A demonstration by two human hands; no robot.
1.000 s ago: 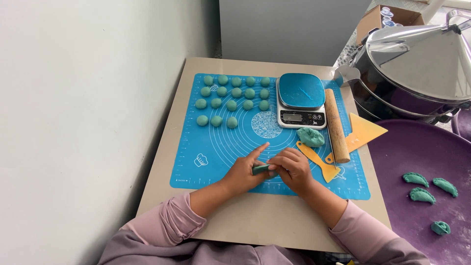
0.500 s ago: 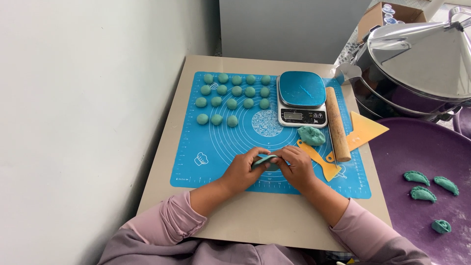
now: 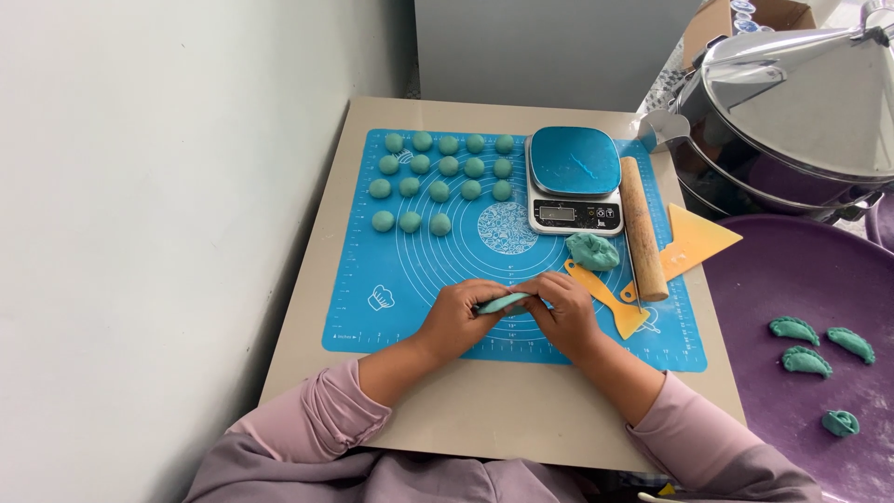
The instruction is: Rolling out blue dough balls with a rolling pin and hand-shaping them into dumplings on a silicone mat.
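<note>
Since a second earlier, the dough piece (image 3: 506,303) had risen off the mat (image 3: 419,270) — both hands now pinched it. Left hand (image 3: 458,319) and right hand (image 3: 565,314) each kept a closed grip on it, indicating folding under way.

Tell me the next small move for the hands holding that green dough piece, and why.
Probably keep pinching along the edge of the dough piece. The left hand and right hand pinch it between them just above the blue mat, and it looks flat and folded rather than crimped like the finished dumplings on the purple tray, so sealing the seam seems the likely step.
</note>
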